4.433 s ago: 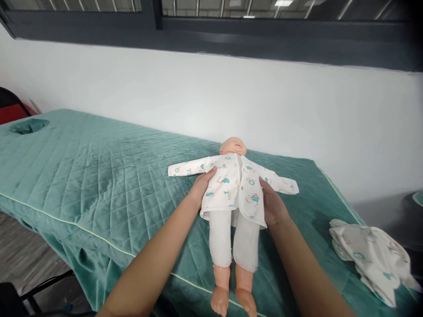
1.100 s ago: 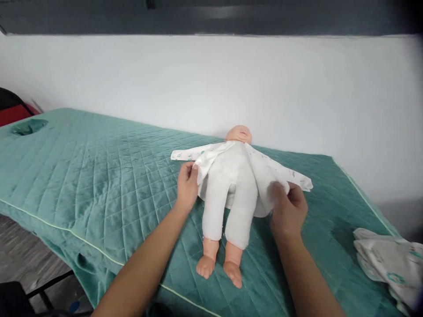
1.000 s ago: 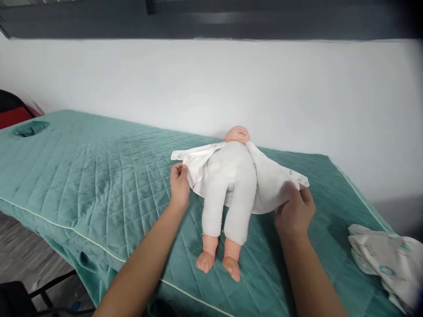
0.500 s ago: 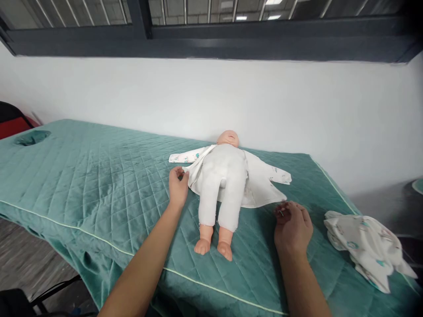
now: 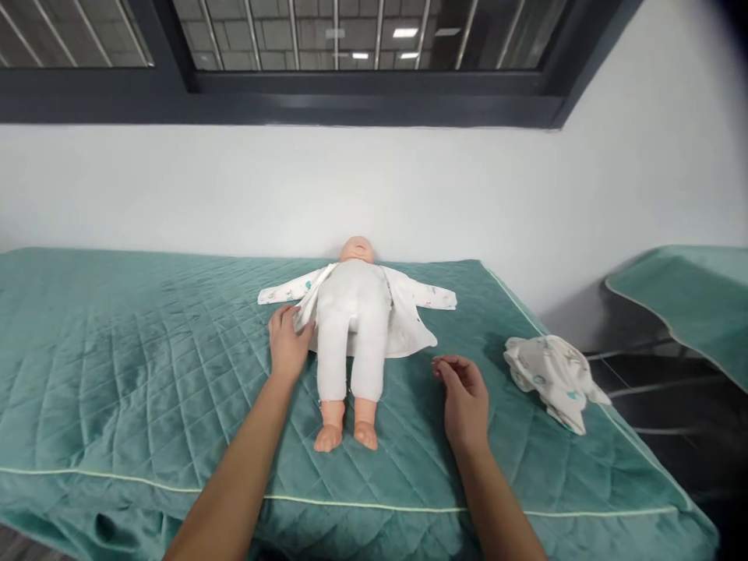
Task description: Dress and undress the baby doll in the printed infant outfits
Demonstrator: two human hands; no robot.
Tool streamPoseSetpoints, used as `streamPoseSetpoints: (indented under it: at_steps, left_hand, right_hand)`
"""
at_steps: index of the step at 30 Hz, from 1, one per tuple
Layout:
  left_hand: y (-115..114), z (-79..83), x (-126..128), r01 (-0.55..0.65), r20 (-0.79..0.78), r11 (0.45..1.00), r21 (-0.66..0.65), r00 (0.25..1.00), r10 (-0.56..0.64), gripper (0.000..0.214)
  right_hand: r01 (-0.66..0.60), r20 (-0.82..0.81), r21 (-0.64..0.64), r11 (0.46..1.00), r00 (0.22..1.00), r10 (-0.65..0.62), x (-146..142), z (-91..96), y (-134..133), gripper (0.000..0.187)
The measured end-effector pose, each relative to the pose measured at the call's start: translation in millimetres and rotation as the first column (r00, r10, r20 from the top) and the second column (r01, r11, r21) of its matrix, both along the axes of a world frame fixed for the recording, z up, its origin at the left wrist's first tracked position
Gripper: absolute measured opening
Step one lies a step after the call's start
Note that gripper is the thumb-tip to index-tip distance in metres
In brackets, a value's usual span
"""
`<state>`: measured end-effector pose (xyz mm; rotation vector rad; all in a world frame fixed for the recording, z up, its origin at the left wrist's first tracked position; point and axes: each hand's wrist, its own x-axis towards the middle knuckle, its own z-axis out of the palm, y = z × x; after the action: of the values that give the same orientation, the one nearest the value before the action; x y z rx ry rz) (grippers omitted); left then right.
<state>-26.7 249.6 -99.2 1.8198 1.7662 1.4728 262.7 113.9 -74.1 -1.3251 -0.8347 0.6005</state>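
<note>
A baby doll (image 5: 354, 312) with a white cloth body lies face up, its feet towards me. Its arms are in the sleeves of a white printed baby jacket (image 5: 409, 319), whose front is spread apart on both sides. My left hand (image 5: 288, 343) is closed on the jacket's left front panel, beside the doll's hip. Just below the lower right corner of the jacket is my right hand (image 5: 464, 397), with thumb and fingers pinched together. Whatever is between those fingertips, if anything, is too small to make out.
A crumpled white printed garment (image 5: 552, 378) lies near the right edge of the green quilted bed cover (image 5: 146, 351). Behind the bed stands a white wall (image 5: 234, 187) under a dark window frame (image 5: 351, 109). Another green-covered surface (image 5: 695, 296) is at the right.
The view has turned to the right, so everything sits further left. My left hand has moved further over the jacket's panel. My right hand is slightly further from the jacket's corner.
</note>
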Motion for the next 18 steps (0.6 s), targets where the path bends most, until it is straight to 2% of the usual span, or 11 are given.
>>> streamPoseSetpoints:
  at_steps: [2, 3, 5, 8, 10, 11, 13, 15, 16, 18]
  left_hand:
    - [0.5, -0.8, -0.5, 0.038, -0.01, 0.999, -0.033, 0.999, -0.038, 0.048]
    - [0.5, -1.4, -0.9, 0.054, -0.007, 0.997, -0.05, 0.998, -0.054, 0.051]
    - [-0.3, -2.6, -1.5, 0.077, 0.015, 0.994, -0.075, 0.997, -0.076, 0.054]
    - [-4.7, -3.1, -1.0, 0.11, 0.079, 0.989, -0.102, 0.992, -0.102, 0.053]
    - [-10.3, -2.0, -0.6, 0.13, 0.124, 0.985, -0.11, 0.985, -0.116, 0.051]
    - [-13.9, -1.0, -0.8, 0.135, 0.14, 0.985, -0.108, 0.983, -0.119, 0.049]
    - [-23.3, 1.3, -2.8, 0.136, 0.154, 0.986, -0.097, 0.981, -0.12, 0.046]
    - [-36.5, 4.0, -5.9, 0.125, 0.163, 0.989, -0.079, 0.98, -0.111, 0.043]
    - [-44.8, 5.7, -7.2, 0.115, 0.171, 0.991, -0.068, 0.98, -0.102, 0.04]
    - [-65.2, 10.1, -6.5, 0.082, 0.209, 0.996, -0.046, 0.975, -0.071, 0.035]
  right_hand:
    - [-0.034, 0.252, -0.052, 0.998, 0.967, 0.046, 3.9, -0.7, -12.0, 0.026]
    - [-0.065, 0.399, -0.062, 0.996, 0.913, 0.084, 9.3, 0.3, -17.2, 0.028]
    - [-0.094, 0.674, -0.038, 0.995, 0.733, 0.095, 29.0, 4.7, -25.3, 0.033]
    - [0.054, 0.887, 0.06, 0.997, 0.455, -0.078, 78.9, 13.7, -31.7, 0.04]
    - [0.204, 0.938, 0.025, 0.979, 0.333, -0.093, 118.1, 18.2, -33.3, 0.05]
    - [0.275, 0.952, -0.03, 0.961, 0.302, -0.057, 137.0, 19.7, -33.4, 0.054]
    - [0.351, 0.955, -0.15, 0.924, 0.293, 0.044, 169.7, 22.5, -32.1, 0.053]
    - [0.379, 0.942, -0.208, 0.902, 0.326, 0.081, 191.2, 28.1, -28.3, 0.041]
    - [0.368, 0.926, -0.227, 0.902, 0.367, 0.083, 196.0, 33.2, -25.6, 0.033]
    - [0.323, 0.852, -0.28, 0.904, 0.517, 0.079, 189.7, 48.8, -20.2, 0.018]
